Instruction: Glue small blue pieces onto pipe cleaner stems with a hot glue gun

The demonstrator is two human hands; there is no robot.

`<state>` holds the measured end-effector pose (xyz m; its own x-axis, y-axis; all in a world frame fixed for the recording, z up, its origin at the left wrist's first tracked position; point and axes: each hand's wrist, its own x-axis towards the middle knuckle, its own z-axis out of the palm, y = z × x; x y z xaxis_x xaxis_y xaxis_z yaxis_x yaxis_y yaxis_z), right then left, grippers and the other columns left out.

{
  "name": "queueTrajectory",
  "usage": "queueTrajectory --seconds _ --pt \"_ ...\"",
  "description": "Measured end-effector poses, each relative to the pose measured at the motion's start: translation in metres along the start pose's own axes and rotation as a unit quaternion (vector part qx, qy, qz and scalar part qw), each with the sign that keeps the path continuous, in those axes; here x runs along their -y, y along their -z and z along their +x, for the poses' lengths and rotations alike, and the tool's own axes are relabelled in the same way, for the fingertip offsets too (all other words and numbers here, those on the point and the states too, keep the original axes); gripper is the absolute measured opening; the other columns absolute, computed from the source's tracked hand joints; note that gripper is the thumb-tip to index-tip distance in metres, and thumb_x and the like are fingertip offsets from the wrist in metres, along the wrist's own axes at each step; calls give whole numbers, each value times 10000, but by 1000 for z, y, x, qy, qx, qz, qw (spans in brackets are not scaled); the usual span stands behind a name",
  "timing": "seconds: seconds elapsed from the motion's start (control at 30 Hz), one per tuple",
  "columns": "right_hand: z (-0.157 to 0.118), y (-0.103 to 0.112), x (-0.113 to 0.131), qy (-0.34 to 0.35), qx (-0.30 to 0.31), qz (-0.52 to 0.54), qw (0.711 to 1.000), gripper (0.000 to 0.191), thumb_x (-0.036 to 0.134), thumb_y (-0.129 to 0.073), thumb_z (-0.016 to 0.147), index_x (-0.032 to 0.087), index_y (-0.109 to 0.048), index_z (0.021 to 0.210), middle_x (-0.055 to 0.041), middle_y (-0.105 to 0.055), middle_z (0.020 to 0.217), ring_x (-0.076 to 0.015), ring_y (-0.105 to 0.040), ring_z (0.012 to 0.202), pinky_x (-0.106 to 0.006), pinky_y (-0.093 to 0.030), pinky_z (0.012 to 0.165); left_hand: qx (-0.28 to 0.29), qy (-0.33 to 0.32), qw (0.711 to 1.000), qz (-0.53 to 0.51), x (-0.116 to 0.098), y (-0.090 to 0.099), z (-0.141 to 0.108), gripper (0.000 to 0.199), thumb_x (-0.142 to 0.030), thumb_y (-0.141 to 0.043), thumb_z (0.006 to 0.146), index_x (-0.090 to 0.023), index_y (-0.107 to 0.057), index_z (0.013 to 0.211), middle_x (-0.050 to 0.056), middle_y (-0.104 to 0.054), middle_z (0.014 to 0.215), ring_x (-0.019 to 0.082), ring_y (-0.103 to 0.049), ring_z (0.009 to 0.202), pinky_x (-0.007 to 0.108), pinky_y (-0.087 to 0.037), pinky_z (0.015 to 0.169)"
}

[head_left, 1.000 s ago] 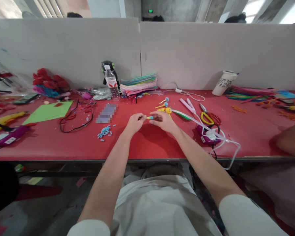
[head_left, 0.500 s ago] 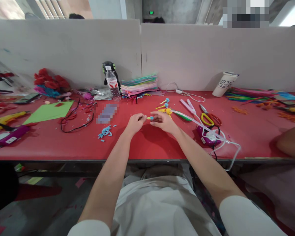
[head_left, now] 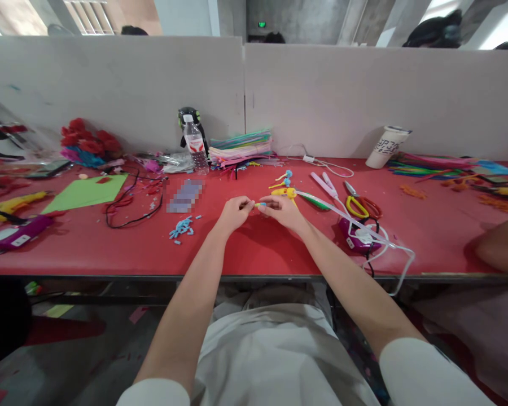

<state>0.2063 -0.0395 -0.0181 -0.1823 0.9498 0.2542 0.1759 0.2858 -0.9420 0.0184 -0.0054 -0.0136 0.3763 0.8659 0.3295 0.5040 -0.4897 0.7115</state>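
Observation:
Over the middle of the red table, my left hand [head_left: 237, 212] pinches the yellow end of a small yellow-and-blue piece [head_left: 260, 204], perhaps pipe cleaner. From the other side, the fingers of my right hand [head_left: 283, 211] are closed at its blue end. The fingers hide part of the piece. Just beyond my right hand lie a yellow fuzzy piece [head_left: 284, 193] and small blue-and-yellow pieces [head_left: 287, 181]. A pile of short light-blue pieces [head_left: 181, 227] is to the left of my left hand.
To the right are scissors [head_left: 355, 206], a pink hot-tool [head_left: 324, 184] and a purple box with cords [head_left: 358, 235]. A water bottle [head_left: 196, 145] and a pipe-cleaner bundle [head_left: 241, 148] stand near the partition. Another person's arm [head_left: 502, 239] rests at the right edge.
My right hand's fingers have closed in on the blue end of the small piece; before, they were more apart around it. My left hand stays nearly where it was.

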Motion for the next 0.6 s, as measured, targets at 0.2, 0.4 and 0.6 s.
queueTrajectory --seconds 0.2,0.4,0.6 --pt "1 2 -3 7 11 -2 1000 386 540 -651 776 162 -674 854 -46 -678 729 -145 -618 631 -303 -532 653 0 -8 1000 -10 -1 0 -1 277 -369 -525 850 -140 -639 744 27 -634 697 127 -533 650 251 -390 639" --pt "3 3 -9 37 -16 -13 999 370 475 -731 712 189 -653 933 -42 -675 826 -160 -632 739 -329 -536 738 -2 -8 1000 -24 -1 0 -1 265 -368 -533 849 -143 -636 753 34 -650 716 135 -565 670 256 -424 665" --pt "3 1 -12 -9 2 18 1000 436 483 -749 699 188 -643 1002 -45 -681 808 -165 -647 722 -334 -549 729 -10 -15 1000 -21 1 0 0 251 -356 -535 850 -147 -645 765 39 -663 734 141 -584 691 264 -443 695"
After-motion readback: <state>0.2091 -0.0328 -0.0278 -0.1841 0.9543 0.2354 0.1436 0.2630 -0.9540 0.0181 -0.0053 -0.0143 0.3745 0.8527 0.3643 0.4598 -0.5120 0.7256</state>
